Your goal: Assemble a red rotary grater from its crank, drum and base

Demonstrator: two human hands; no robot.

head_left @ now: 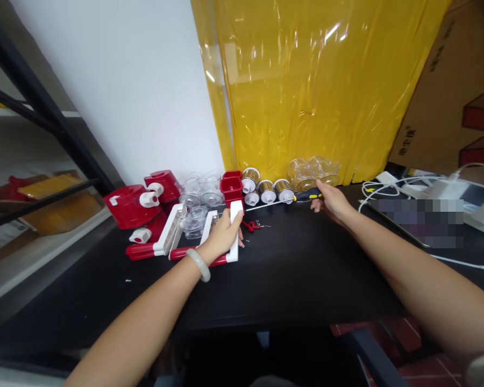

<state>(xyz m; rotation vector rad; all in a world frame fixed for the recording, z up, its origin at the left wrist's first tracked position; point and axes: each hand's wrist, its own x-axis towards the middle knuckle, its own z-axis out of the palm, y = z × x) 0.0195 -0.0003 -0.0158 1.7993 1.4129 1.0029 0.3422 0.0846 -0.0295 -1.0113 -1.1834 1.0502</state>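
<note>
My left hand (225,231) is closed around a white crank arm (234,244) with a red handle, held upright over the black table. In my right hand (331,201) is a screwdriver (302,197) with a black and yellow handle. Its long shaft points left and reaches the crank arm's upper part; whether the tip touches a screw I cannot tell. Two similar white crank arms (173,228) with red handles lie to the left. Just right of my left hand are a small red part (251,226) and a few screws (263,224).
Red plastic housings (131,207) stand at the left. Clear plastic cups (201,188), a red hopper (231,185) and several metal grater drums (267,191) line the back. More clear parts (312,172) sit behind my right hand. White cables (387,185) and a tablet (419,220) lie at the right.
</note>
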